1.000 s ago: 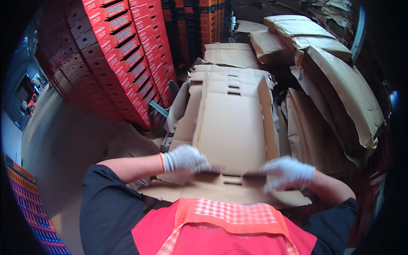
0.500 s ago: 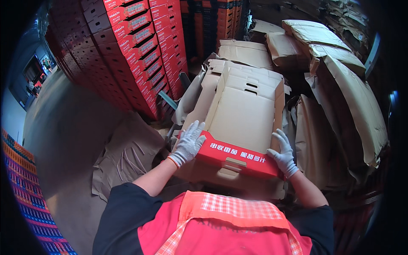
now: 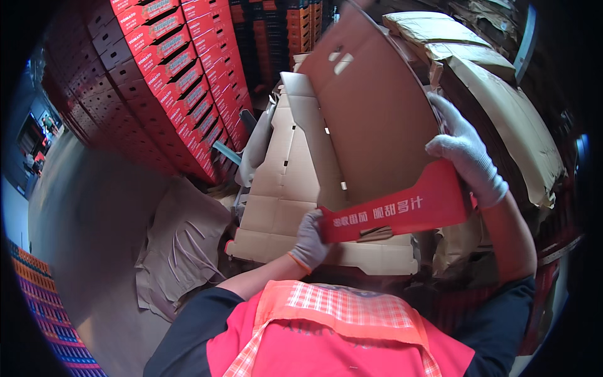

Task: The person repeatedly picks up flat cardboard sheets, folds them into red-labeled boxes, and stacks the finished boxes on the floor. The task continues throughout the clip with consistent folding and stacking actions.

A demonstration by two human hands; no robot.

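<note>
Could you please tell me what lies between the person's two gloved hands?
In the head view, a tilted cardboard tray with a red end panel lies between the left hand and right hand.

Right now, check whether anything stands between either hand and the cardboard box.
Nothing visible does: the gloved left hand grips the cardboard box at the left end of its red panel, the gloved right hand its right side. Flat cardboard lies below, not between.

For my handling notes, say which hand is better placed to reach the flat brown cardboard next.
Probably the left hand: it holds the red-fronted brown cardboard box low, near the flat brown cardboard; the right hand grips the box higher.
</note>
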